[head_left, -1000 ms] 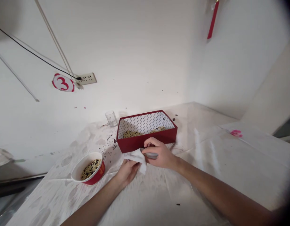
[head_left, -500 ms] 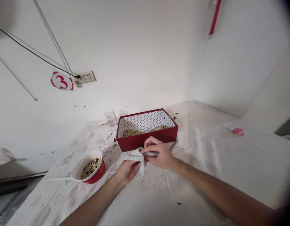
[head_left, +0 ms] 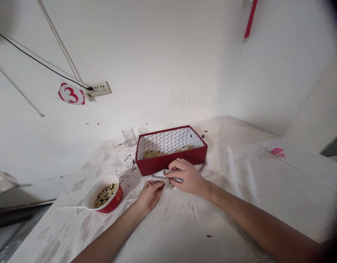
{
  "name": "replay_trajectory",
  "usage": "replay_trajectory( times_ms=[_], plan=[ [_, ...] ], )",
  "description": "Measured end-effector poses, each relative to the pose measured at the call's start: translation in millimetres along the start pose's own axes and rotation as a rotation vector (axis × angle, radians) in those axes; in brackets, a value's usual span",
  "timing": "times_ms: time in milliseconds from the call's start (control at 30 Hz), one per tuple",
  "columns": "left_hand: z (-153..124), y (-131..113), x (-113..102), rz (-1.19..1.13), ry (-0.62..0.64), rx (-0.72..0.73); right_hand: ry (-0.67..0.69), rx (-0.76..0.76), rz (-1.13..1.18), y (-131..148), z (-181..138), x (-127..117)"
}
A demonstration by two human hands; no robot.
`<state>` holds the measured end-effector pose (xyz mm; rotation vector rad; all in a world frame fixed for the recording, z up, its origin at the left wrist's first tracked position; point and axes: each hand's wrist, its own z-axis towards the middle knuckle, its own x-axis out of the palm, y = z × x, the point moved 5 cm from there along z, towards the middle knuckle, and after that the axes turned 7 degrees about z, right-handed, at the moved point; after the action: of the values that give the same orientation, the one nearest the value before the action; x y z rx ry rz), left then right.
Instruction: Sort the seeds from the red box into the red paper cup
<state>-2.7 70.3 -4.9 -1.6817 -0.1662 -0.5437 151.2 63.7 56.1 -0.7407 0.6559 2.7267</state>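
A crumpled white cloth or tissue point(head_left: 159, 176) is pinched between both hands, just in front of a dark red box point(head_left: 173, 164). My left hand point(head_left: 149, 197) grips its lower left side, thumb on top. The fingertips of my right hand point(head_left: 188, 178) close on its right end; whether something small is also in them is hidden. Inside the box, whose lining is white with dark print, lies a layer of mixed pale and black beans or grains point(head_left: 154, 154). A red and white paper bowl point(head_left: 110, 206) with similar beans point(head_left: 106, 194) stands left of my left hand.
Behind the box's left corner stands a clear glass point(head_left: 129, 136). Dark scraps point(head_left: 127, 171) are scattered between bowl and box. The table has a wrinkled pale cover point(head_left: 184, 233). A socket point(head_left: 100, 88) with a plugged-in black cable is on the wall behind.
The cloth's hanging corner has been gathered up between the hands, so it looks more folded. My right hand has shifted slightly right; the box and bowl stay in place.
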Motion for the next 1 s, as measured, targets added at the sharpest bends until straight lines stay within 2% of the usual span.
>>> replay_trajectory(
  times_ms=[133,267,400,533,700,833,1000],
  plan=[
    [1,3,-10,-0.014,-0.042,-0.077,-0.096,0.146,0.271,-3,-2,2],
    [2,4,-16,-0.013,-0.037,-0.104,-0.103,0.219,0.411,-1,-2,6],
    [2,4,-12,-0.001,-0.024,-0.101,-0.121,0.188,0.364,1,-1,4],
    [4,5,-9,-0.002,-0.017,-0.087,-0.163,0.179,0.209,-1,-2,1],
    [5,5,-8,-0.004,0.006,-0.085,-0.142,0.142,0.047,1,-2,2],
    [5,9,-14,-0.010,-0.031,-0.087,-0.148,0.145,0.102,1,-3,3],
    [5,7,-13,-0.003,0.020,-0.047,-0.172,0.192,0.250,2,-3,3]
  ],
)
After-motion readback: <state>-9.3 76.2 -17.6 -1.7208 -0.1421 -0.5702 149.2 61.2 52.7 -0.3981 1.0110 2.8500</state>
